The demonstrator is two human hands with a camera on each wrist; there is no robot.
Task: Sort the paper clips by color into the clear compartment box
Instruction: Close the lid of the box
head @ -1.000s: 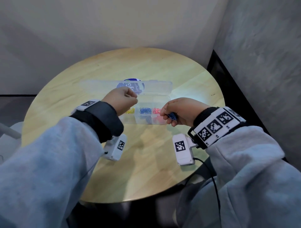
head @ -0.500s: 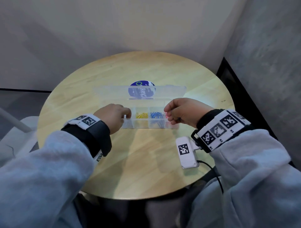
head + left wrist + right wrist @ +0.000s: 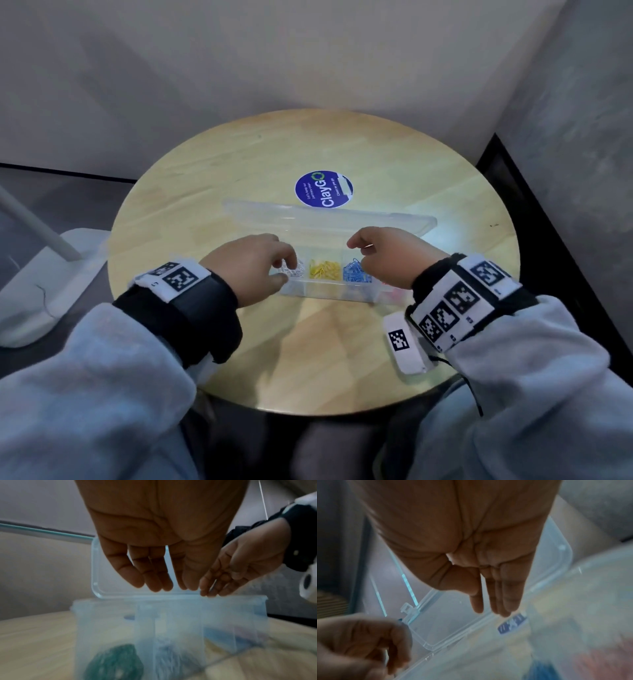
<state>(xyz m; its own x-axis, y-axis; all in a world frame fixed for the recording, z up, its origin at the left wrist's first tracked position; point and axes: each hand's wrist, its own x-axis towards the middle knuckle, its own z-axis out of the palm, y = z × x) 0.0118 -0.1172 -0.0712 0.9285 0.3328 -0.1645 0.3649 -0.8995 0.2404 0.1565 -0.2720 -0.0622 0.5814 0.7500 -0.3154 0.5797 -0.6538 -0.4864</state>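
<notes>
two hands: both hover over one clear compartment box (image 3: 329, 291) on a round wooden table (image 3: 239, 164)
far left, off the table: a white lamp base (image 3: 41, 287) with a slanted white pole stands on the floor
left hand (image 3: 250, 267): hangs over the left end of the box, palm down; in the left wrist view the fingers (image 3: 150, 574) are loosely extended and point down at the box, and nothing shows between them; from the head view the thumb lies near the front wall of the box, but i cannot tell whether it touches
green clips (image 3: 114, 662): a dark green heap in the leftmost compartment, seen blurred through the plastic from the left wrist
white clips (image 3: 295, 270): in the next compartment, just beside the left fingertips
yellow clips (image 3: 324, 269): a heap in the middle compartment, in the open between the two hands
blue clips (image 3: 356, 274): in the compartment to the right of the yellow ones, partly under the right hand
pink clips (image 3: 395, 293): a faint pink patch at the right end, mostly hidden by the right wrist
lid (image 3: 329, 219): open, lying back flat on the table behind the compartments
blue round sticker (image 3: 323, 188): on the table behind the lid, reading "claygo"
right hand (image 3: 390, 257): over the right part of the box; in the right wrist view the fingers (image 3: 505, 595) are held straight and close together, pointing toward the lid, and hold nothing that i can see
wrists: each wears a black band with white square-patterned markers, over pale grey sleeves
</notes>
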